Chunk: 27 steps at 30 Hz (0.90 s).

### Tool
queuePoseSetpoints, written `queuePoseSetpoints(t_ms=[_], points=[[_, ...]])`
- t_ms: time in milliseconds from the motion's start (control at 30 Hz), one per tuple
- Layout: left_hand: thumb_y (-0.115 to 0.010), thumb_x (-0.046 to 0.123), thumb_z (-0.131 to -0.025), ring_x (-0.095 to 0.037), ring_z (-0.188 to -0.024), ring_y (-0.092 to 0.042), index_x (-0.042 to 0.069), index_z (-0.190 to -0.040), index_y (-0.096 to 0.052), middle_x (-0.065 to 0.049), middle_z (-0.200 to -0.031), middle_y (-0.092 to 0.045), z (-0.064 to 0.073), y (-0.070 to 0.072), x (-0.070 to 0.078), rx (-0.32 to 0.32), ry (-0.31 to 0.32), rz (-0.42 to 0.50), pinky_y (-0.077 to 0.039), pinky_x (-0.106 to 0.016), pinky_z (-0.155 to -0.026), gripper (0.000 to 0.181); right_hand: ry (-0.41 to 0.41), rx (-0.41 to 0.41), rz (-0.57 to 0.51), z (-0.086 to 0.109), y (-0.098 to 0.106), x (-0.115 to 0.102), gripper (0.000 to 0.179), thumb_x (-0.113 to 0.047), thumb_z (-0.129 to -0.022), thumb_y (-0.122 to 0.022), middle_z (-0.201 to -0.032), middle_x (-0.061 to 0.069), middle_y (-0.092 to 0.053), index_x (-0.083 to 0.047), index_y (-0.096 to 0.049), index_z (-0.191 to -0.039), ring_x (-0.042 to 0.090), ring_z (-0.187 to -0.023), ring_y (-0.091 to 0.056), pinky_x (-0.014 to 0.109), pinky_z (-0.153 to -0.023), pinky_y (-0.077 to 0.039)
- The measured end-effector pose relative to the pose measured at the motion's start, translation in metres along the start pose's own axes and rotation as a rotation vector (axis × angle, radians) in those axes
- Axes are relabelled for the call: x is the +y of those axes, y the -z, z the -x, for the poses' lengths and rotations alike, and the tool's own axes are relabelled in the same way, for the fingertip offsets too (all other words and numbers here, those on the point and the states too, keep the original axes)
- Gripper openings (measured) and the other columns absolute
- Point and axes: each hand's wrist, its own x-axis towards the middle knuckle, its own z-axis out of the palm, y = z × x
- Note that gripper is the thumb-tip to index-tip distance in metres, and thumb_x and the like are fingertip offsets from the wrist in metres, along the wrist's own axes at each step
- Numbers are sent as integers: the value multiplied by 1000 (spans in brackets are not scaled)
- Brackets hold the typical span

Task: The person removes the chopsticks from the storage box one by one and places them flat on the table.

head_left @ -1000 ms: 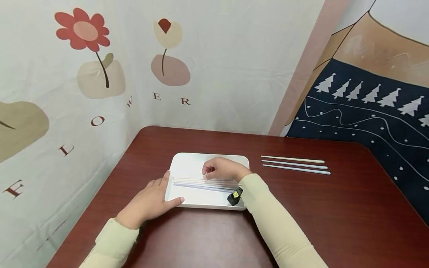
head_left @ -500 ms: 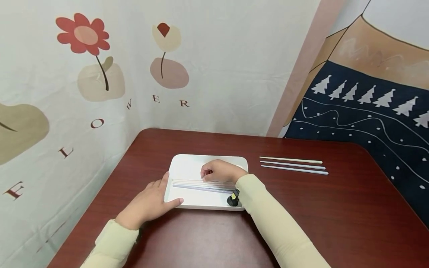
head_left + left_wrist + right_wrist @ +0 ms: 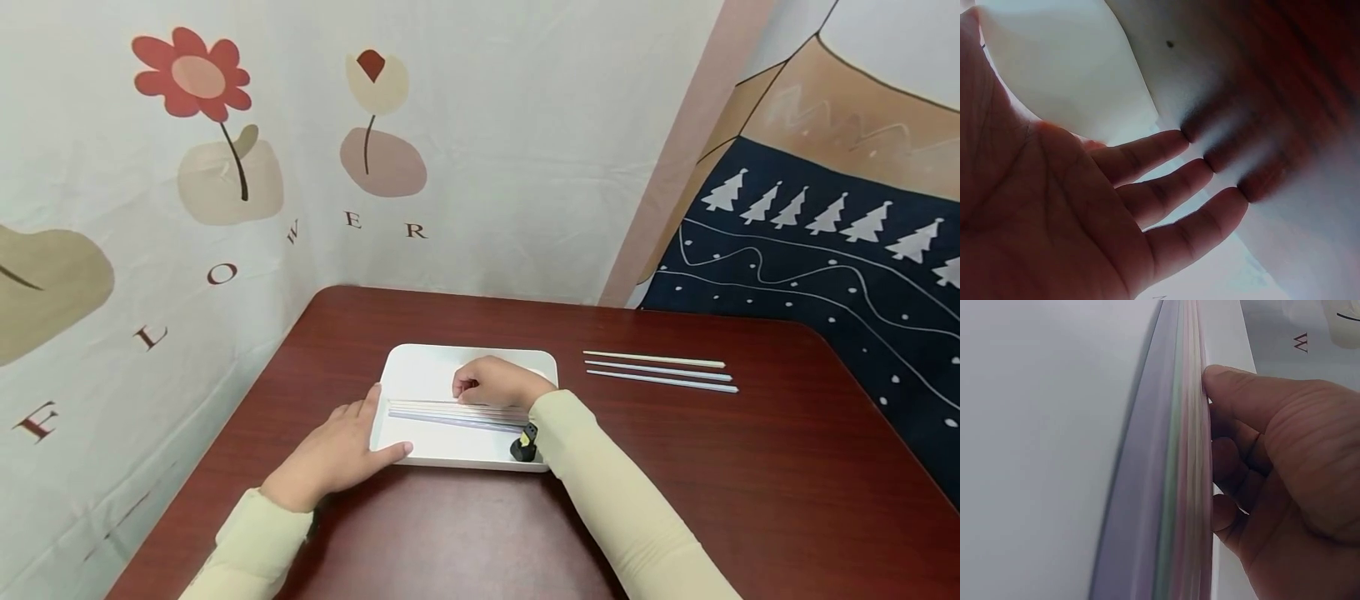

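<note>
Several pastel chopsticks (image 3: 442, 412) lie side by side across a white tray (image 3: 450, 451); lilac, green, pink and cream ones show in the right wrist view. My right hand (image 3: 495, 381) is over the far side of the row, its fingers curled. Seen from the right wrist, the thumb of that hand (image 3: 1291, 444) meets the outermost pink chopstick (image 3: 1207, 487), with the fingertips close against it, in a pinch. My left hand (image 3: 337, 446) rests on the tray's left edge, fingers straight and thumb over the near rim. The sleeve hides the chopsticks' right ends.
To the right of the tray, three more chopsticks (image 3: 660, 371) lie apart on the dark red table (image 3: 750, 483), one yellowish and two bluish. A black wrist camera (image 3: 524, 444) sits at my right cuff. Behind the table hangs a printed cloth (image 3: 510, 167).
My right thumb and fingers have drawn together at the far chopstick, and the hand has settled slightly lower. My left hand keeps its place on the tray.
</note>
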Motion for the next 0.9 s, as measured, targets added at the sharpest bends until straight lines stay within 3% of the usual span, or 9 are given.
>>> queuePoseSetpoints(t_ms=[900], points=[[-58, 67, -88, -46, -127, -47, -8, -153, -19, -29, -143, -46, 0, 1, 1, -25, 25, 2, -38, -56, -103, 106, -16, 31, 23, 1, -2, -5, 13, -16, -95, -68, -74, -9, -59, -24, -65, -85, 7, -71, -51, 23, -68, -44]])
